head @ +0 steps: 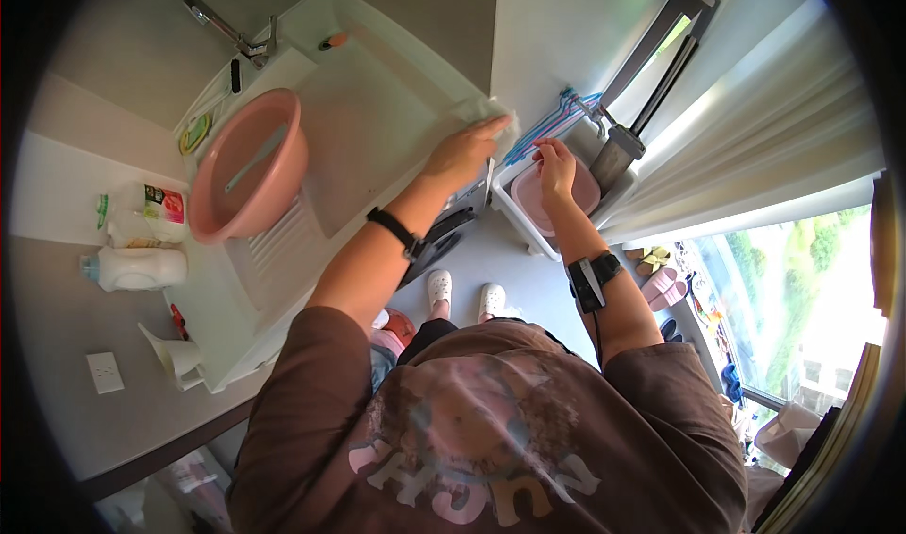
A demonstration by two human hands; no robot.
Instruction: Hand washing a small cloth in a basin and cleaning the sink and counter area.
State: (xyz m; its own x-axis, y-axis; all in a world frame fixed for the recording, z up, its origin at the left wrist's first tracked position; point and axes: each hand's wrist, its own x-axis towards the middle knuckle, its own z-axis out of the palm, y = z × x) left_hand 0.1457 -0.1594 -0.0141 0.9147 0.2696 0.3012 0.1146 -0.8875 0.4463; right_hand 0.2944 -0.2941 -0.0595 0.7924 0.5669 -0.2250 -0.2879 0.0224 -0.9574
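My left hand [463,153] reaches to the far right corner of the white laundry sink [382,109]. Its fingers lie on a thin, whitish translucent piece [504,120], perhaps cloth or plastic; whether they grip it is unclear. Beyond the sink's edge, my right hand [555,162] hangs over a pink basin [527,194], its fingers bent and nothing plainly seen in them. Blue and pink hangers [541,131] lie between the two hands, near a small metal tap [598,120].
A large pink basin [297,159] stands tilted on the sink's ribbed part, below a chrome faucet [251,47]. White detergent bottles [141,269] stand at the left. A grey bucket-like container [617,159] and a curtain [764,102] are at the right. Slippers [664,288] line the window side.
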